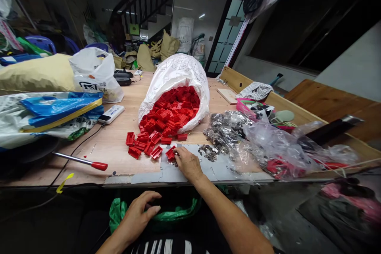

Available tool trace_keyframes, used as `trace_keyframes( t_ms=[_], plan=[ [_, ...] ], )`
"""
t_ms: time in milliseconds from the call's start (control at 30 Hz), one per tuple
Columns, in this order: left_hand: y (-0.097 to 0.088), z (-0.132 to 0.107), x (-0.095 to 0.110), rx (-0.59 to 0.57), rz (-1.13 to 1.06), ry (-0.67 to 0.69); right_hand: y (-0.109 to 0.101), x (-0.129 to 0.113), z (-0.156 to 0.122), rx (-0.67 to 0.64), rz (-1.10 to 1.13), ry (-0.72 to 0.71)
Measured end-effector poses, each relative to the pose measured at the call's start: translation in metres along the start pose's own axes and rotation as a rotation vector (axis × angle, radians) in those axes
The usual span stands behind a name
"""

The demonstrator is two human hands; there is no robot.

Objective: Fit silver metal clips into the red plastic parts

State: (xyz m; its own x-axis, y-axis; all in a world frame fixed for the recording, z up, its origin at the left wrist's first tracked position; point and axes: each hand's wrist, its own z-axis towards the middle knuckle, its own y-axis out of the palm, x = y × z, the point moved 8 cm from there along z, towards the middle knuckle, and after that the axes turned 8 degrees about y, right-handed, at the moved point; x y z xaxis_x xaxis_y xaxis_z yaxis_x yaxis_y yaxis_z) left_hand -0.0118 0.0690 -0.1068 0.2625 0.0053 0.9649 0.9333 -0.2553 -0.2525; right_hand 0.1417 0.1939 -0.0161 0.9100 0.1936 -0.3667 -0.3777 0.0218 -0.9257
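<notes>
My right hand (188, 164) is over the grey strip at the table's front edge. Its fingers are closed at the right side of a small red plastic box (170, 153), which sits tilted; the fingertips are partly hidden. A few small metal pieces (172, 162) show just under them. To the right of this hand lies a small pile of metal clips (209, 152). My left hand (140, 211) hangs below the table edge with thumb and fingers apart, holding nothing, above a green plastic bag (178, 215). Loose red boxes (143, 145) lie at the mouth of a white sack (181, 67) full of them.
Clear bags of metal parts (226, 127) and crumpled plastic bags (274, 143) crowd the right side. At the left are a lever with a red grip (99, 166), a white device with a cable (111, 114) and stacked bags (47, 115). A wooden board (262, 99) borders the right.
</notes>
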Motion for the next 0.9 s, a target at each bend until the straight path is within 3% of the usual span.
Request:
trace_keyframes(
  t_ms=[67,133,233,367,467,600,667,767,900],
  plan=[
    [-0.003,0.004,0.008,0.037,-0.2,-0.011,-0.005,-0.006,-0.008,0.026,0.097,-0.027],
    [-0.014,0.007,0.015,0.175,-0.379,-0.025,-0.01,-0.017,-0.023,0.024,0.254,-0.089],
    [-0.029,0.011,0.03,0.379,-0.495,0.024,-0.008,-0.039,-0.051,-0.081,0.413,-0.159],
    [-0.019,0.018,0.043,0.265,-0.487,0.022,-0.001,-0.047,-0.074,-0.235,0.553,-0.146],
    [-0.014,0.018,0.04,0.246,-0.561,-0.037,-0.002,-0.016,-0.069,-0.276,0.609,-0.016],
    [-0.006,0.014,0.034,0.25,-0.877,-0.14,-0.027,0.057,-0.049,-0.007,0.244,0.239],
    [-0.001,0.013,0.034,0.235,-1.021,-0.198,-0.035,0.08,-0.041,0.072,0.043,0.304],
    [0.003,0.012,0.034,0.248,-1.096,-0.267,-0.032,0.093,-0.031,0.071,-0.118,0.326],
    [0.003,0.013,0.034,0.294,-0.984,-0.278,-0.023,0.088,-0.023,0.041,-0.142,0.291]
  ],
)
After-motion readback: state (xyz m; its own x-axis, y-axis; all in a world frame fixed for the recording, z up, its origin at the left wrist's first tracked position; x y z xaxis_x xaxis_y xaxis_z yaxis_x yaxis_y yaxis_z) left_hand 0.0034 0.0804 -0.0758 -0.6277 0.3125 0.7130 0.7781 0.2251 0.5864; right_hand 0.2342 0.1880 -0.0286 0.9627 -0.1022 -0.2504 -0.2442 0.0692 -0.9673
